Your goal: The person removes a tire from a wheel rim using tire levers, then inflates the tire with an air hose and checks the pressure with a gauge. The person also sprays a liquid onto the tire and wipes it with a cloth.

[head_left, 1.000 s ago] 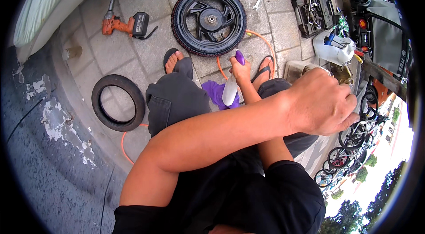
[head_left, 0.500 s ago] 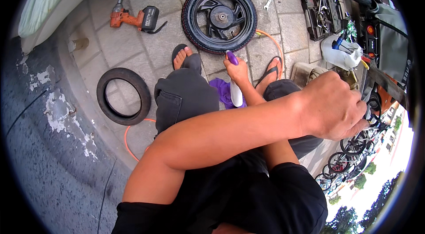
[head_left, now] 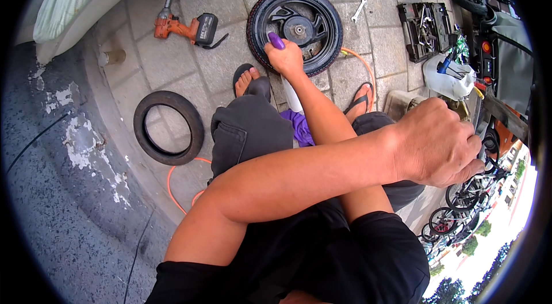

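My right hand (head_left: 286, 58) grips a spray bottle (head_left: 292, 97) with a white body and a purple head, held over the near left rim of a wheel (head_left: 330, 54). This black spoked wheel wears a tyre and lies flat on the paving beyond my feet. Across my lap stretches my left forearm, and my left hand (head_left: 440, 143) is curled closed at the right; its fingertips and anything inside them are hidden. A purple cloth (head_left: 300, 129) lies between my knees, partly covered by my right arm.
A loose black tyre (head_left: 168, 128) lies at left, near an orange hose (head_left: 171, 189). Beyond it is a red cordless impact wrench (head_left: 178, 29). A spanner (head_left: 359, 9), an open toolbox (head_left: 424, 29) and a white container (head_left: 445, 77) lie to the right, near parked bikes (head_left: 460, 194).
My right hand has carried the spray bottle farther away and leftward, over the wheel's rim. More of the purple cloth shows. The whole view has shifted slightly; my left hand stays closed.
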Available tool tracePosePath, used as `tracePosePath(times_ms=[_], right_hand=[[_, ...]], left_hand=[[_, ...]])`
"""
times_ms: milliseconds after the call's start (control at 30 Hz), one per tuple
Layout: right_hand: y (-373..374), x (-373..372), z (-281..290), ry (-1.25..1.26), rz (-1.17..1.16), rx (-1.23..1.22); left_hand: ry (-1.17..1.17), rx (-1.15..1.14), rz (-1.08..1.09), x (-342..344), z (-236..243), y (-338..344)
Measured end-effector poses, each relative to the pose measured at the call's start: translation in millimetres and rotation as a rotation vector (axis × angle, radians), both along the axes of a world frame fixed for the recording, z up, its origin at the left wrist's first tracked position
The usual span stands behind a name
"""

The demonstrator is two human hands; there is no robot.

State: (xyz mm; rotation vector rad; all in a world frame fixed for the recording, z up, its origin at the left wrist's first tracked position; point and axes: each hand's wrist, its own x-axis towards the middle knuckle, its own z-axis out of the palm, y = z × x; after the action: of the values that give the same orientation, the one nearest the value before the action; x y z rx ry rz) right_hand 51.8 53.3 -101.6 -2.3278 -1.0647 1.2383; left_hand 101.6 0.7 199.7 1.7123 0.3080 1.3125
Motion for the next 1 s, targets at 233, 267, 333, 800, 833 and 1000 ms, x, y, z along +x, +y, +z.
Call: tracePosePath(times_ms=[233, 267, 333, 800, 833, 1000], right_hand=[[-11.0, 29.6, -13.7, 0.197, -0.36, 0.333], [-23.7, 32.6, 4.4, 0.357, -0.439, 0.362], [-52.0, 61.3, 12.2, 0.334, -0.567, 0.488], [-187.7, 167.0, 29.4, -0.215, -0.578, 0.628], [-188.6, 165.2, 31.5, -0.233, -0.529, 0.607], [-202.9, 169.0, 39.4, -0.316, -0.436, 0.534]], left_hand=[[-0.002, 0.006, 0.005, -8.0, -2.1, 3.6], [0.019, 0.009, 0.008, -11.8, -7.1, 5.0], [0.005, 0.01, -0.008, -13.0, -2.9, 0.4], [0.813, 0.331, -0.178, 0.2, -20.2, -24.3], [0.911, 0.39, -0.176, 1.3, -27.9, -27.9], [1.285, 0.671, -0.269, 13.1, -62.2, -51.6]])
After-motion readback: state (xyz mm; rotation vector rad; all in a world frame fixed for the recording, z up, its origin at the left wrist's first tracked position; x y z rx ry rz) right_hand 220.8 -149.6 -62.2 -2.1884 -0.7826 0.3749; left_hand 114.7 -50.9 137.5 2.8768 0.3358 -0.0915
